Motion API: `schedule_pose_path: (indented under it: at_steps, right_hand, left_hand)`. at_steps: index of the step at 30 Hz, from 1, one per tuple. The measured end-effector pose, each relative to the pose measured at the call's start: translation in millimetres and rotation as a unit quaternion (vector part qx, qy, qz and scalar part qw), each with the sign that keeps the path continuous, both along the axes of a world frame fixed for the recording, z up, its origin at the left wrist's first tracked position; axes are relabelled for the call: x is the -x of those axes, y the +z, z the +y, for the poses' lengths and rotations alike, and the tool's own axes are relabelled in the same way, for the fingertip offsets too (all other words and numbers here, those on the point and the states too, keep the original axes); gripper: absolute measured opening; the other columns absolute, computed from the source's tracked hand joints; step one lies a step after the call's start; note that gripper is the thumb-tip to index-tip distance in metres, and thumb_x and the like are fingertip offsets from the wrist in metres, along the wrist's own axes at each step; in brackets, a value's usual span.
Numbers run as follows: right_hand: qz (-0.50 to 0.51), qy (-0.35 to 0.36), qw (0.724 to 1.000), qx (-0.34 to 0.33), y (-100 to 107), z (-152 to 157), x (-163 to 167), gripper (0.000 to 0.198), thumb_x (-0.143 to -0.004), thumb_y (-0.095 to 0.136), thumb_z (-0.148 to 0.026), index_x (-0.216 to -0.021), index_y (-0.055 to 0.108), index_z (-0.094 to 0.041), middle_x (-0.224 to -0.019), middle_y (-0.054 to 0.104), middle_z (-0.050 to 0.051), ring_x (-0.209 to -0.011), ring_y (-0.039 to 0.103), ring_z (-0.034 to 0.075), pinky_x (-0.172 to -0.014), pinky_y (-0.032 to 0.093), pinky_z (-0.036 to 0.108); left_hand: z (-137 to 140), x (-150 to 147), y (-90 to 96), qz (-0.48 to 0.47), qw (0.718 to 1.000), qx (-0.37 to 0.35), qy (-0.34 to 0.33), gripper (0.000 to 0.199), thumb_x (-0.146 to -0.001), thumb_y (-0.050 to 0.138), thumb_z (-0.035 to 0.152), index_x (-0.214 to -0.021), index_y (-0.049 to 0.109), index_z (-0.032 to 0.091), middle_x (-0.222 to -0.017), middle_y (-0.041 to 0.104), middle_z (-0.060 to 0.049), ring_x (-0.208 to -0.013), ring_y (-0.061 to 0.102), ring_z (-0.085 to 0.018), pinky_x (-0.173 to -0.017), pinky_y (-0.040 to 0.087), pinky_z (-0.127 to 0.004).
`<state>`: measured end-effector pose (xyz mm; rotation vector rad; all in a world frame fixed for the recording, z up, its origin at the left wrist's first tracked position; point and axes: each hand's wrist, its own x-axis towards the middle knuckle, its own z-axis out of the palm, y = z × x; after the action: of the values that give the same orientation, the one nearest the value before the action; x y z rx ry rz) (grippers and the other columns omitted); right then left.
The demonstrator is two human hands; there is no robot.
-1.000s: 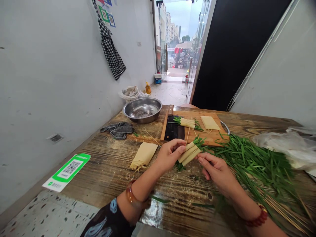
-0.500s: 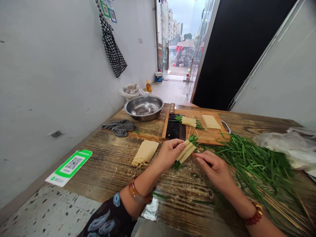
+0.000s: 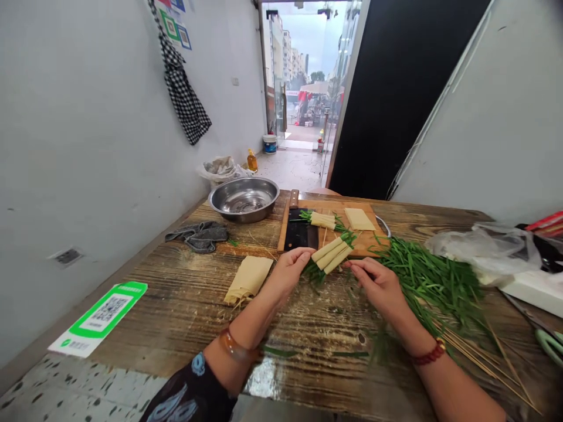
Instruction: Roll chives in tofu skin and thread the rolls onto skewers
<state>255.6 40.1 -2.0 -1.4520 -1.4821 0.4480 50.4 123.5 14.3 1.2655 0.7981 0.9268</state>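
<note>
Between my hands is a bamboo skewer of pale tofu-skin rolls (image 3: pixel 332 253), with green chives poking from their ends. My left hand (image 3: pixel 290 271) is closed in a pinch at the left side of the rolls, where the skewer's end seems to be; the fingertips partly hide it. On the other side, my right hand (image 3: pixel 378 284) pinches the skewer close to the rolls. A finished-looking bundle of similar rolls (image 3: pixel 323 220) lies on the wooden cutting board (image 3: pixel 363 241), beside a stack of tofu-skin sheets (image 3: pixel 359 219). Another sheet stack (image 3: pixel 249 279) rests left of my left forearm.
A cleaver (image 3: pixel 300 231) lies on the board's left side. Loose chives (image 3: pixel 435 281) and bamboo skewers (image 3: pixel 479 357) spread at the right, near a plastic bag (image 3: pixel 484 249). A steel basin (image 3: pixel 244 199) and grey cloth (image 3: pixel 197 235) sit at the left. Scissors (image 3: pixel 548 340) show at the right edge.
My left thumb and fingers have moved off the rolls' face to their left end, leaving the rolls more exposed. My right hand still pinches the skewer. The view has turned slightly right.
</note>
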Motion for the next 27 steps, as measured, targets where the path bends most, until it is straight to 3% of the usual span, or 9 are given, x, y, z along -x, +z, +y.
schedule_pose_path:
  at_steps: [7, 12, 16, 19, 23, 27]
  right_hand:
    - [-0.061, -0.112, 0.992, -0.024, -11.2, 19.7, -42.5, 0.033, -0.087, 0.049, -0.04, -0.093, 0.073, -0.018, -0.089, 0.07, 0.008, -0.077, 0.063, 0.021, -0.072, 0.049, 0.033]
    - [-0.229, -0.181, 0.955, 0.039, -14.7, 23.5, -52.3, 0.031, -0.09, 0.045, -0.034, -0.097, 0.073, -0.021, -0.089, 0.069, 0.007, -0.081, 0.064, 0.021, -0.072, 0.047, 0.031]
    - [-0.303, -0.202, 0.93, 0.056, -16.3, 24.1, -51.6, 0.028, -0.09, 0.048, -0.03, -0.101, 0.072, -0.021, -0.093, 0.07, 0.007, -0.087, 0.063, 0.022, -0.072, 0.046, 0.031]
    - [-0.303, -0.206, 0.93, 0.021, -15.7, 22.6, -54.2, 0.028, -0.09, 0.047, -0.029, -0.101, 0.071, -0.019, -0.095, 0.07, 0.009, -0.09, 0.062, 0.022, -0.079, 0.046, 0.032]
    - [-0.233, -0.239, 0.942, -0.039, -7.8, 13.6, -58.8, 0.032, -0.091, 0.044, -0.032, -0.101, 0.071, -0.018, -0.098, 0.069, 0.01, -0.09, 0.062, 0.022, -0.082, 0.047, 0.034]
    - [-0.184, -0.201, 0.961, -0.046, 4.1, -10.6, -57.2, 0.034, -0.089, 0.046, -0.038, -0.1, 0.071, -0.019, -0.097, 0.07, 0.009, -0.088, 0.063, 0.021, -0.081, 0.048, 0.034]
  left_hand:
    - [6.4, 1.8, 2.1, -0.009, 0.998, 0.022, 0.055, 0.04, -0.071, 0.069, 0.044, -0.098, 0.068, 0.014, -0.094, 0.07, -0.009, -0.078, 0.061, -0.014, -0.072, 0.045, -0.025]
    - [6.0, 2.7, 7.2, -0.021, 0.998, 0.023, 0.057, 0.041, -0.068, 0.072, 0.045, -0.094, 0.068, 0.014, -0.089, 0.07, -0.008, -0.072, 0.061, -0.012, -0.067, 0.044, -0.024]
    - [6.2, 2.7, 7.8, -0.025, 0.998, 0.019, 0.057, 0.041, -0.066, 0.073, 0.045, -0.092, 0.068, 0.013, -0.086, 0.07, -0.007, -0.068, 0.06, -0.012, -0.065, 0.044, -0.024]
    - [6.7, 2.9, 8.3, -0.025, 0.998, 0.015, 0.061, 0.041, -0.065, 0.074, 0.044, -0.091, 0.068, 0.013, -0.084, 0.07, -0.006, -0.066, 0.06, -0.011, -0.064, 0.044, -0.023]
    - [5.6, 4.3, 10.8, -0.023, 0.998, 0.016, 0.054, 0.043, -0.064, 0.073, 0.046, -0.092, 0.067, 0.012, -0.081, 0.069, -0.005, -0.064, 0.06, -0.011, -0.061, 0.043, -0.023]
    - [4.4, 5.0, 11.5, -0.027, 0.998, 0.017, 0.046, 0.044, -0.064, 0.072, 0.046, -0.092, 0.065, 0.012, -0.078, 0.068, -0.004, -0.061, 0.06, -0.011, -0.059, 0.043, -0.022]
